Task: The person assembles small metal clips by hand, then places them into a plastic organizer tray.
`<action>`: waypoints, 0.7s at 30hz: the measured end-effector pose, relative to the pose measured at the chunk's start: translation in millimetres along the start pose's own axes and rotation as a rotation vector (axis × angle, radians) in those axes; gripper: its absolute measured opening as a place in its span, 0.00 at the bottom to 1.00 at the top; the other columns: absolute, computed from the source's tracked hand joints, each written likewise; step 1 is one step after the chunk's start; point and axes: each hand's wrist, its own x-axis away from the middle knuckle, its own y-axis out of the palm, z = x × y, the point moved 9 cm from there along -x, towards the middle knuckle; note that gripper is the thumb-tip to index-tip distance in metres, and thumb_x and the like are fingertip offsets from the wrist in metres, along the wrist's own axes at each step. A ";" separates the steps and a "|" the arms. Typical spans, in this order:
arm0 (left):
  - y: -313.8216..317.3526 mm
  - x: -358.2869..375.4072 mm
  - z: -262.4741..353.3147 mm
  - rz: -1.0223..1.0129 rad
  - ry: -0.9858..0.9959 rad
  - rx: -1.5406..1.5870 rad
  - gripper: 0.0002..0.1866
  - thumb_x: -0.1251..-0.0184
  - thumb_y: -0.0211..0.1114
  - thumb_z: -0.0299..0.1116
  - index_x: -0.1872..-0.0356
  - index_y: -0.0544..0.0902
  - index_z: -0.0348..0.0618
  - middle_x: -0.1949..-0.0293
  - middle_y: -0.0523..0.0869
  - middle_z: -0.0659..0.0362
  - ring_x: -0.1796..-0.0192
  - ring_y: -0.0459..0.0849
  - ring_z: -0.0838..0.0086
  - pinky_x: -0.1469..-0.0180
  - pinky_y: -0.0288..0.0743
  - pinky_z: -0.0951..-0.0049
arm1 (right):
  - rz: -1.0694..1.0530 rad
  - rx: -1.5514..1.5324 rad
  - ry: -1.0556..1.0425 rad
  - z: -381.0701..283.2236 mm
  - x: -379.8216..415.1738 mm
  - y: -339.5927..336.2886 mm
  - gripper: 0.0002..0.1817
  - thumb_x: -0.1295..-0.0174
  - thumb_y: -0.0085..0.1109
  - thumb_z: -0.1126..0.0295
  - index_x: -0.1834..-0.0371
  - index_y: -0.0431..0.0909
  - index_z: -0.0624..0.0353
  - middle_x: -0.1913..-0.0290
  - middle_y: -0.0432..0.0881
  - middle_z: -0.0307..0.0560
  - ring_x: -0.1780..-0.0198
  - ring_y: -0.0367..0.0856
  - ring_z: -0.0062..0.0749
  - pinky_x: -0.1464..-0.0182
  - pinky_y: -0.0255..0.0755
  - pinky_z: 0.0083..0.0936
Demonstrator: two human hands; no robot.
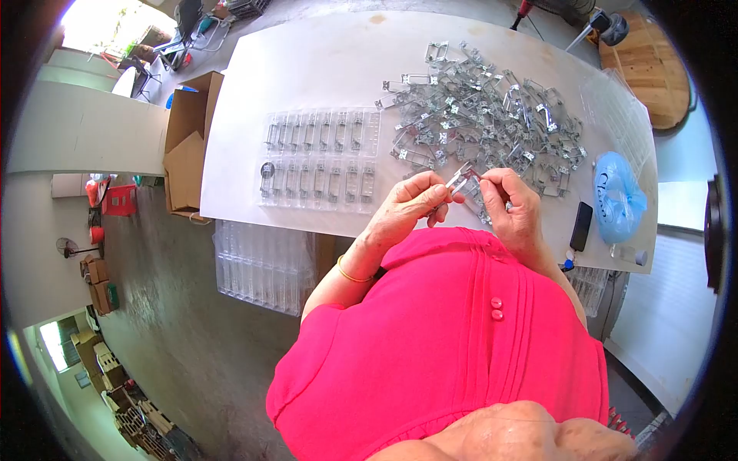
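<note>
In front of my chest, both hands meet at a small silvery metal bracket (463, 181). The fingers and thumb of my left hand (411, 203) pinch its left end, and a yellow bangle circles that wrist. On the other side, my right hand (509, 206) grips the bracket with bent fingers and thumb. Just beyond lies a large heap of similar metal brackets (484, 107), spread over the white table (307, 61). Left of the heap, a clear plastic tray (372, 165) carries two rows of these parts in its slots. My fingers partly hide the held bracket.
Right of my hands are a blue plastic bag (617, 198), a black phone (581, 227) and clear plastic sheets (615, 107). A cardboard box (184, 173) stands against the table's left edge. Stacked clear trays (257, 265) sit below the tabletop, and a fan (69, 247) stands far left.
</note>
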 end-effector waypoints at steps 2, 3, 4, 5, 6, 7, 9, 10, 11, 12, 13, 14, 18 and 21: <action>-2.1 -0.1 1.2 0.000 0.011 -0.064 0.12 0.19 0.58 0.40 0.57 0.81 0.41 0.60 0.87 0.59 0.66 0.77 0.86 0.64 0.72 0.81 | 0.012 0.029 -0.013 -2.1 0.1 0.0 0.02 0.30 0.59 0.78 0.58 0.79 0.61 0.70 0.78 0.38 0.71 0.70 0.15 0.69 0.68 0.19; -3.2 -0.3 3.2 0.006 0.025 -0.128 0.12 0.19 0.58 0.40 0.57 0.82 0.41 0.62 0.86 0.63 0.67 0.77 0.86 0.64 0.72 0.81 | 0.016 0.030 -0.015 -1.5 0.2 -0.6 0.02 0.30 0.59 0.78 0.58 0.79 0.61 0.70 0.78 0.38 0.71 0.70 0.15 0.69 0.68 0.19; -1.9 -0.2 5.1 0.004 0.026 -0.128 0.12 0.19 0.58 0.40 0.57 0.82 0.41 0.62 0.86 0.63 0.67 0.77 0.86 0.64 0.72 0.81 | 0.002 0.052 -0.017 -0.3 0.7 0.0 0.03 0.30 0.59 0.78 0.56 0.78 0.60 0.71 0.78 0.39 0.72 0.70 0.15 0.69 0.68 0.19; -1.6 0.5 9.1 0.030 0.040 -0.246 0.11 0.20 0.60 0.38 0.57 0.82 0.40 0.65 0.83 0.65 0.67 0.75 0.86 0.64 0.71 0.81 | -0.012 0.073 -0.018 0.2 1.2 0.9 0.05 0.30 0.59 0.77 0.54 0.77 0.60 0.72 0.78 0.40 0.72 0.70 0.15 0.69 0.68 0.19; -1.7 1.4 12.1 0.056 0.055 -0.365 0.10 0.21 0.61 0.36 0.57 0.83 0.40 0.67 0.81 0.67 0.67 0.74 0.86 0.64 0.70 0.80 | -0.012 0.073 -0.018 -1.1 1.9 0.2 0.05 0.30 0.59 0.77 0.54 0.77 0.60 0.72 0.78 0.40 0.72 0.70 0.15 0.69 0.68 0.19; -3.5 2.1 7.2 0.056 0.058 -0.365 0.10 0.21 0.61 0.36 0.57 0.83 0.40 0.67 0.81 0.67 0.67 0.74 0.86 0.64 0.70 0.80 | -0.044 0.031 0.062 3.6 3.4 1.8 0.07 0.29 0.59 0.76 0.50 0.76 0.60 0.72 0.78 0.40 0.72 0.72 0.15 0.69 0.68 0.19; -3.4 -0.5 2.7 0.007 0.194 -0.607 0.09 0.21 0.61 0.33 0.51 0.82 0.39 0.55 0.87 0.63 0.60 0.78 0.86 0.59 0.75 0.80 | -0.071 -0.007 0.111 5.9 0.7 0.7 0.10 0.28 0.59 0.74 0.46 0.75 0.61 0.72 0.78 0.39 0.71 0.73 0.15 0.69 0.69 0.18; -4.6 -1.0 -3.0 0.017 0.147 -0.561 0.08 0.22 0.61 0.31 0.52 0.82 0.38 0.55 0.87 0.64 0.57 0.78 0.86 0.57 0.76 0.80 | -0.146 -0.143 0.202 16.0 1.6 7.1 0.12 0.27 0.58 0.73 0.43 0.73 0.61 0.73 0.78 0.39 0.71 0.74 0.16 0.69 0.70 0.18; -4.2 -1.6 -3.9 0.012 0.141 -0.603 0.08 0.22 0.61 0.31 0.52 0.82 0.37 0.56 0.87 0.64 0.58 0.77 0.85 0.56 0.76 0.79 | -0.227 -0.278 0.293 25.9 4.8 14.6 0.15 0.26 0.57 0.71 0.40 0.72 0.62 0.73 0.78 0.39 0.71 0.75 0.16 0.69 0.70 0.18; -2.5 -0.7 -2.9 0.012 0.139 -0.618 0.08 0.22 0.61 0.31 0.53 0.82 0.37 0.57 0.86 0.64 0.58 0.77 0.85 0.56 0.75 0.79 | -0.268 -0.328 0.329 34.9 7.4 18.1 0.15 0.24 0.55 0.69 0.39 0.73 0.63 0.72 0.79 0.38 0.71 0.78 0.18 0.69 0.73 0.19; -0.7 -0.2 -1.3 0.013 0.138 -0.635 0.08 0.22 0.61 0.30 0.53 0.82 0.37 0.58 0.86 0.64 0.58 0.78 0.84 0.56 0.75 0.79 | -0.270 -0.323 0.295 34.6 6.6 15.5 0.15 0.24 0.55 0.69 0.39 0.73 0.63 0.72 0.79 0.38 0.71 0.78 0.18 0.69 0.73 0.19; 3.9 0.5 1.7 -0.009 0.173 -0.653 0.08 0.23 0.62 0.30 0.54 0.83 0.36 0.59 0.86 0.63 0.58 0.78 0.84 0.55 0.75 0.78 | -0.311 -0.402 0.357 39.1 9.1 18.2 0.14 0.24 0.55 0.69 0.40 0.73 0.62 0.72 0.79 0.38 0.71 0.79 0.19 0.68 0.74 0.19; 23.3 3.5 9.2 -0.052 0.291 -0.753 0.06 0.25 0.64 0.30 0.58 0.82 0.37 0.62 0.84 0.59 0.60 0.79 0.77 0.56 0.74 0.72 | -0.397 -0.541 0.442 44.4 11.6 19.3 0.12 0.23 0.55 0.67 0.43 0.76 0.60 0.71 0.82 0.39 0.71 0.81 0.21 0.69 0.76 0.20; 37.1 4.0 10.9 -0.062 0.367 -0.828 0.08 0.25 0.63 0.32 0.59 0.81 0.37 0.63 0.84 0.54 0.59 0.83 0.65 0.56 0.76 0.67 | -0.413 -0.539 0.473 54.5 12.4 14.6 0.12 0.23 0.56 0.65 0.44 0.76 0.58 0.70 0.83 0.40 0.71 0.82 0.21 0.68 0.77 0.21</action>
